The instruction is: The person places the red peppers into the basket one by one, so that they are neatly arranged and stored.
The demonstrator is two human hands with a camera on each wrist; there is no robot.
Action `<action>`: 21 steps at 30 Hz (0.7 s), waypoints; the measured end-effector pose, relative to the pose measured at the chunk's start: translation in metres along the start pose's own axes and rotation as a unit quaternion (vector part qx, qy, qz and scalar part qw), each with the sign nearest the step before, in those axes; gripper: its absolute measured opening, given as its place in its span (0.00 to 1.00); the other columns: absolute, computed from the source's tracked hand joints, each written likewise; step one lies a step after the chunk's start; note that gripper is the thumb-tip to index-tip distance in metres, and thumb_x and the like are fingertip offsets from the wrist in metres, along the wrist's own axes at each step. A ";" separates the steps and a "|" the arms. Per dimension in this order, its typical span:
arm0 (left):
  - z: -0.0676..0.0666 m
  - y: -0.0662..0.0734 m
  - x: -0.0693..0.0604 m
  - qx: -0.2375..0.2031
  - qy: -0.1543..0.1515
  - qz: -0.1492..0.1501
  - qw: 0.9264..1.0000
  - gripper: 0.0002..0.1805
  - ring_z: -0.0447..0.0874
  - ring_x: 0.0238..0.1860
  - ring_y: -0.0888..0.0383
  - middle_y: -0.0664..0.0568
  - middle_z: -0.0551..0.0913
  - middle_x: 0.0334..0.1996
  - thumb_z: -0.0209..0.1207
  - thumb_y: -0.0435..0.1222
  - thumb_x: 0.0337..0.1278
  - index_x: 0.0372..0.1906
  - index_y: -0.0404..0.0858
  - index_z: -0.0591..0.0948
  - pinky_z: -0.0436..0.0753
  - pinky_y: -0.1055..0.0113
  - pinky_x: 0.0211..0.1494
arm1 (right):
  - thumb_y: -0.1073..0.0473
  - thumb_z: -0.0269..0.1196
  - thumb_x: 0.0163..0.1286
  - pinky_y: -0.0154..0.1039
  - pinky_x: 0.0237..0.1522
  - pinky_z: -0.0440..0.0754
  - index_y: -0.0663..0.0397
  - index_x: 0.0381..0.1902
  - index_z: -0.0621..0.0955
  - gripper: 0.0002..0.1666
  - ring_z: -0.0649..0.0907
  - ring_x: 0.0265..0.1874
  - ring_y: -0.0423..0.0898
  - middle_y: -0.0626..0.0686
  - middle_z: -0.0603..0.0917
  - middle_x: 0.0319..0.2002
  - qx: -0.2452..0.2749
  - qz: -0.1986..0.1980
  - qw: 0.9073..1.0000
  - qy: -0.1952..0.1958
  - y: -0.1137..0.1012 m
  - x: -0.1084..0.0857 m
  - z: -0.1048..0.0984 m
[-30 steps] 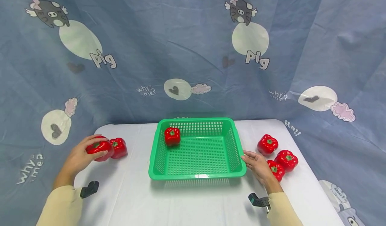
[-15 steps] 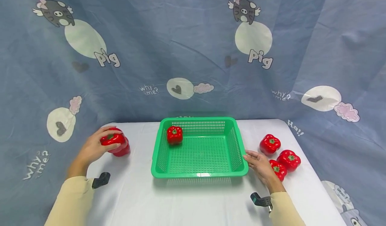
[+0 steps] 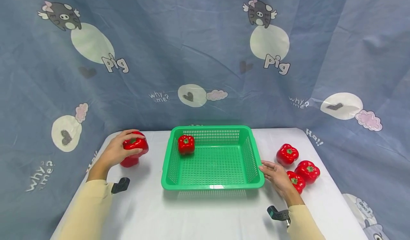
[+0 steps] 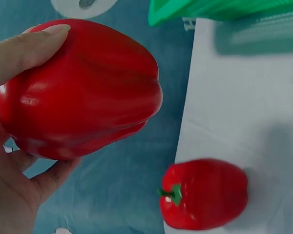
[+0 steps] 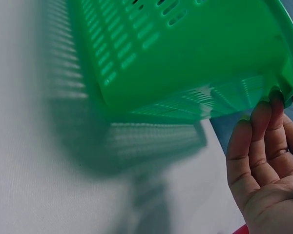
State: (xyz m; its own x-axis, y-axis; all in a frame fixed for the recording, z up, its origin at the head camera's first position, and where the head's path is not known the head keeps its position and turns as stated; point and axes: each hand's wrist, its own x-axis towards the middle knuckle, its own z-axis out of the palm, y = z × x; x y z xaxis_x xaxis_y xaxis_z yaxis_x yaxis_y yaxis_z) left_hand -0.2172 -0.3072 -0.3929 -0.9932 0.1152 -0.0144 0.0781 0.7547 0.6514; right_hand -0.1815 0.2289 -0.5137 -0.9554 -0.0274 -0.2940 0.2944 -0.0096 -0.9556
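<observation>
My left hand [image 3: 116, 151] grips a red bell pepper [image 3: 141, 145], thumb and fingers round its sides. This pepper is up off the table in the left wrist view, and a second bell pepper [image 4: 205, 194] with a green stem lies below it on the white table. In the head view the held pepper partly covers that second one [image 3: 129, 161]. The fingers of my right hand [image 3: 277, 177] hold the right rim of a green plastic basket [image 3: 211, 187]; the right wrist view has their tips under the rim. One red bell pepper [image 3: 186, 144] sits in the basket's back left corner.
Right of the basket, bell peppers [image 3: 287, 154], [image 3: 307, 171] and a third bell pepper [image 3: 296, 181] stand close together on the white table [image 3: 205, 215]. A blue printed curtain [image 3: 205, 55] hangs behind the table.
My left hand has carried its bell pepper rightward and up, past the second pepper beside it. The right hand stays at the basket rim. The head view has shifted slightly.
</observation>
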 end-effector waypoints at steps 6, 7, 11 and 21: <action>0.006 0.011 0.011 0.015 -0.004 0.041 0.999 0.33 0.62 0.61 0.32 0.36 0.64 0.64 0.72 0.34 0.44 0.60 0.39 0.75 0.82 0.42 0.47 | 0.62 0.62 0.69 0.32 0.44 0.83 0.73 0.65 0.67 0.32 0.85 0.42 0.42 0.60 0.84 0.50 0.004 -0.004 1.000 -0.002 0.001 0.001 -0.001; 0.008 0.012 0.013 0.016 -0.005 0.051 0.999 0.32 0.62 0.61 0.32 0.37 0.64 0.64 0.72 0.34 0.44 0.59 0.39 0.76 0.82 0.42 0.46 | 0.61 0.62 0.69 0.32 0.44 0.83 0.74 0.65 0.67 0.32 0.85 0.42 0.43 0.61 0.83 0.51 0.003 -0.006 1.000 -0.005 0.001 0.001 -0.001; 0.013 0.019 0.021 0.015 -0.011 0.078 0.997 0.30 0.62 0.61 0.34 0.38 0.65 0.63 0.72 0.33 0.45 0.58 0.38 0.77 0.83 0.43 0.46 | 0.61 0.62 0.69 0.32 0.44 0.83 0.74 0.65 0.66 0.33 0.85 0.43 0.43 0.59 0.84 0.50 0.004 -0.007 1.000 -0.009 0.001 0.001 -0.002; 0.026 0.036 0.037 0.034 -0.035 0.100 0.994 0.26 0.60 0.62 0.35 0.40 0.66 0.63 0.72 0.35 0.46 0.55 0.40 0.80 0.83 0.44 0.46 | 0.61 0.61 0.69 0.33 0.46 0.82 0.74 0.65 0.66 0.33 0.85 0.44 0.44 0.62 0.82 0.53 0.009 -0.011 1.000 -0.019 0.001 0.000 -0.003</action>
State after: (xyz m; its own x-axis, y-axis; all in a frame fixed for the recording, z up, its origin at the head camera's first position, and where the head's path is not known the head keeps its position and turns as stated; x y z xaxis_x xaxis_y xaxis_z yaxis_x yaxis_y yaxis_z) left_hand -0.2493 -0.2591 -0.3901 -0.9492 0.3097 0.0549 0.2804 0.7541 0.5940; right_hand -0.1816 0.2315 -0.5145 -0.9602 -0.0647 -0.2716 0.2738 -0.0279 -0.9614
